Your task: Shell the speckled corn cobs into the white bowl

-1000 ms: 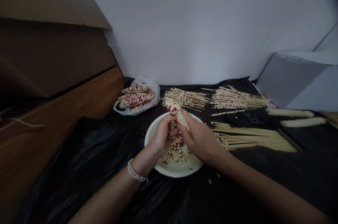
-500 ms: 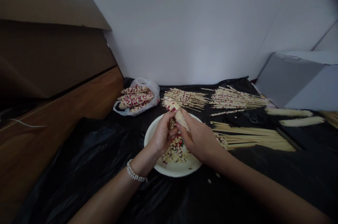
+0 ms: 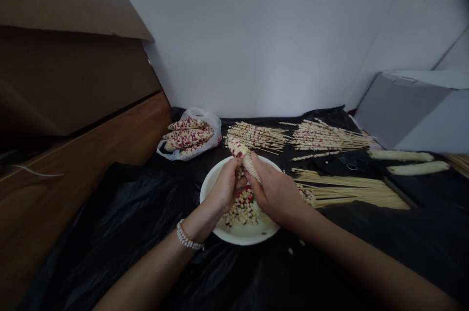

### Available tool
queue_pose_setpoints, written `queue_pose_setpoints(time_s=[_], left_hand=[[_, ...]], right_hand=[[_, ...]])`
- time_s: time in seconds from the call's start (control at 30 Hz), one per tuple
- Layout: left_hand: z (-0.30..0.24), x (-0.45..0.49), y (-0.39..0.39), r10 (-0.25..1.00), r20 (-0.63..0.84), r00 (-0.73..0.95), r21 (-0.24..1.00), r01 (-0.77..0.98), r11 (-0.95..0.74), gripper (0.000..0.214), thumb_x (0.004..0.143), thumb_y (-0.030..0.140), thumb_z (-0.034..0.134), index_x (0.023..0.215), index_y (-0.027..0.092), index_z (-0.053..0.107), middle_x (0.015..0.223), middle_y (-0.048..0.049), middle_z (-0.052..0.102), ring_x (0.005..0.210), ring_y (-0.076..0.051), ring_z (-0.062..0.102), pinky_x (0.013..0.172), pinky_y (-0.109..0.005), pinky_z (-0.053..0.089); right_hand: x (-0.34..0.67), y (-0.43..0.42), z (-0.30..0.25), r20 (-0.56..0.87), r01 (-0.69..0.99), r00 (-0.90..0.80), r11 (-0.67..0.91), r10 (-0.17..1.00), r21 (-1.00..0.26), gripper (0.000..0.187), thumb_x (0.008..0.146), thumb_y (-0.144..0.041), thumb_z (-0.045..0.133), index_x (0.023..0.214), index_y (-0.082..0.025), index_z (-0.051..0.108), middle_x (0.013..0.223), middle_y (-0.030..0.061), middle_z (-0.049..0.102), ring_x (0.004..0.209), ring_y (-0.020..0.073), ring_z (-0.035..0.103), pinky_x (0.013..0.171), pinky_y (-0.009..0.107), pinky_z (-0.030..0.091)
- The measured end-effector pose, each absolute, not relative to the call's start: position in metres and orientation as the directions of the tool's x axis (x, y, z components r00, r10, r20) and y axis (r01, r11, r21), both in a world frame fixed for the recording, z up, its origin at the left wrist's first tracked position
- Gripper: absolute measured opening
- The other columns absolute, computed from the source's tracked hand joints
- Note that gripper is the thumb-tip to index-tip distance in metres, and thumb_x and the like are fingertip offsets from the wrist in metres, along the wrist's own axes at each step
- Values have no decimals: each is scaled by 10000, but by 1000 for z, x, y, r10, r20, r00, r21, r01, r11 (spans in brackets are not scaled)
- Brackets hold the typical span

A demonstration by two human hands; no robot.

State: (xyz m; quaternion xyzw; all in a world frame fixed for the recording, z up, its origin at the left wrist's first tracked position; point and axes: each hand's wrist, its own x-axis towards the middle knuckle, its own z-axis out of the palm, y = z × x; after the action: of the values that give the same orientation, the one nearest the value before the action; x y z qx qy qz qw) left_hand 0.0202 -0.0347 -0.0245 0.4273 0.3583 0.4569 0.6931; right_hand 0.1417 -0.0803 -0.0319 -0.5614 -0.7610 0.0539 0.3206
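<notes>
Both hands' grips close around corn cob [image 3: 243,157].

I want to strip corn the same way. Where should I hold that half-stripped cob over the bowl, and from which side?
Hold the corn cob by its bare, stripped lower half, coming from the right and below, as the right hand does. It tilts up and away over the bowl, so that grip probably leaves the kernelled tip free for the left hand.

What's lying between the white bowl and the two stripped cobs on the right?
Head view: a bundle of bare bamboo skewers lies between the bowl and the stripped cobs.
</notes>
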Motion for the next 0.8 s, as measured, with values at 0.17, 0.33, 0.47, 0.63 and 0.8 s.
queue_pose_setpoints(time_s=[0.17,0.33,0.47,0.63,0.8], left_hand=[[-22,15,-32,927,-95,363,913,-338,226,121,598,124,535,613,181,430,468,89,328,367,-19,216,392,-163,164],[-14,11,-28,860,-140,491,857,-375,354,145,752,274,558,678,163,500,523,58,410,364,-17,226,359,-157,152],[-14,13,-27,863,-142,485,868,-358,344,224,823,344,532,700,157,523,535,49,438,365,-13,222,355,-149,143],[-16,11,-27,875,-71,478,907,-333,256,80,698,169,573,660,169,503,449,83,332,360,-21,211,374,-157,162],[-11,12,-27,873,-103,476,885,-357,299,341,826,472,587,691,164,526,507,56,420,377,-19,213,377,-170,159]], right_hand=[[146,-79,-28,415,766,-161,378,896,-519,558,946,-314,353,1464,-105,356,1326,201,589,1164,313,594,916,472,490],[151,-77,-24,425,740,-136,377,895,-557,544,952,-329,377,1466,-149,364,1298,187,612,1152,310,602,904,472,492],[151,-77,-22,399,704,-126,366,908,-608,538,950,-341,373,1440,-120,402,1271,200,624,1143,314,606,916,482,485],[150,-77,-21,394,684,-117,362,912,-633,541,948,-351,373,1441,-129,393,1293,185,615,1149,297,609,936,466,482],[147,-79,-25,483,771,-111,382,869,-510,548,971,-348,339,1461,-105,361,1359,199,565,1205,318,573,935,488,493]])
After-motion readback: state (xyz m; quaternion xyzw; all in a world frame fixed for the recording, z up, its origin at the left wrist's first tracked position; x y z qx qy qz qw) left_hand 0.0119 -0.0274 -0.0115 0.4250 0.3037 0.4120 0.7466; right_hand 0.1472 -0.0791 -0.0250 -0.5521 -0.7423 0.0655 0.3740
